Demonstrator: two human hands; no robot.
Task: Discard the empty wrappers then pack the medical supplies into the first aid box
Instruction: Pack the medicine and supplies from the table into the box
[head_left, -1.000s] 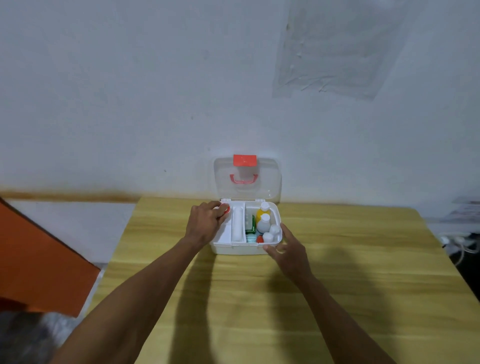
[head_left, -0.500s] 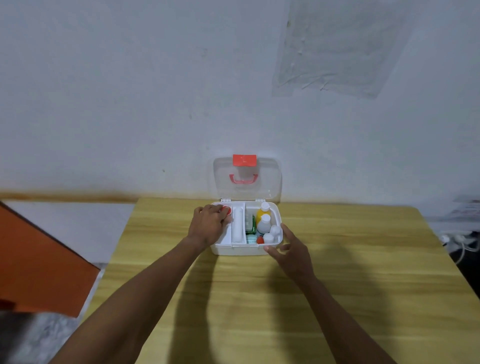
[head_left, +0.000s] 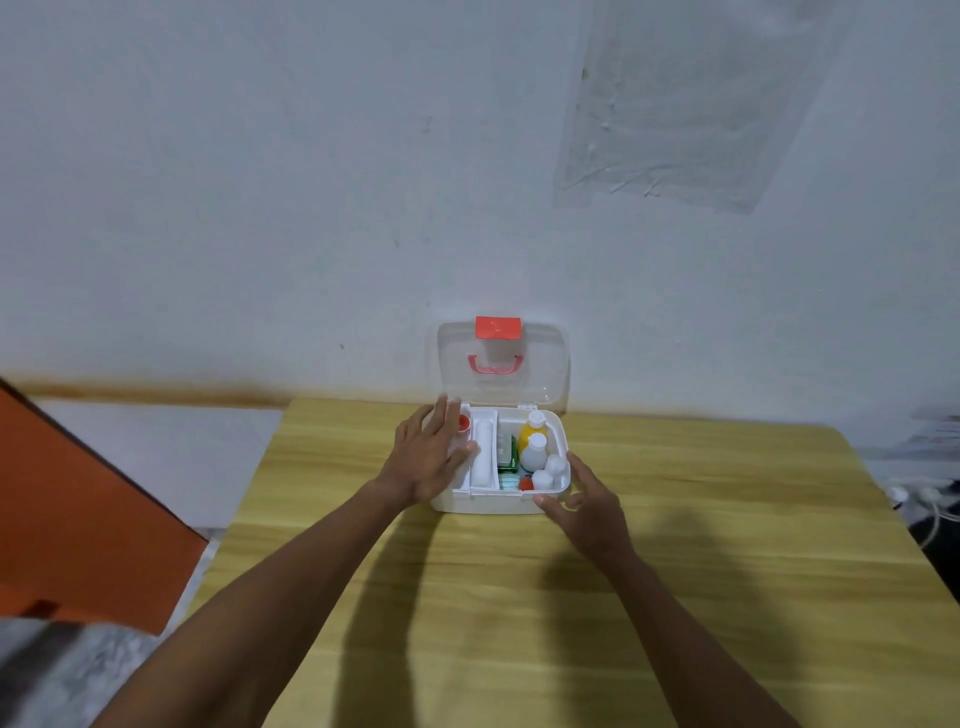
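The white first aid box (head_left: 501, 501) sits on the wooden table (head_left: 675, 571) near its far edge, close to the wall (head_left: 260, 208); its clear lid (head_left: 501, 384) stands upright behind it, with a red latch (head_left: 497, 328) at the top and a red handle (head_left: 495, 365) below that. Inside, dividers split the box into compartments; the right one holds four bottles: one yellow bottle (head_left: 533, 429) with a white cap at the back, and three white bottles (head_left: 534, 452) in front of it, beside a green packet (head_left: 507, 454) and a small red item (head_left: 525, 484) near the front wall; the narrow middle compartment holds one long white item (head_left: 482, 452); the left one shows a red cap (head_left: 464, 423), the rest hidden under the hand. The left hand (head_left: 426, 457) lies flat over the left compartment, fingers spread and holding nothing; the right hand (head_left: 589, 506) is at the box's front right corner, fingers loosely parted and empty, whether touching the wall I cannot tell. An orange board (head_left: 78, 509) stands left of the table.
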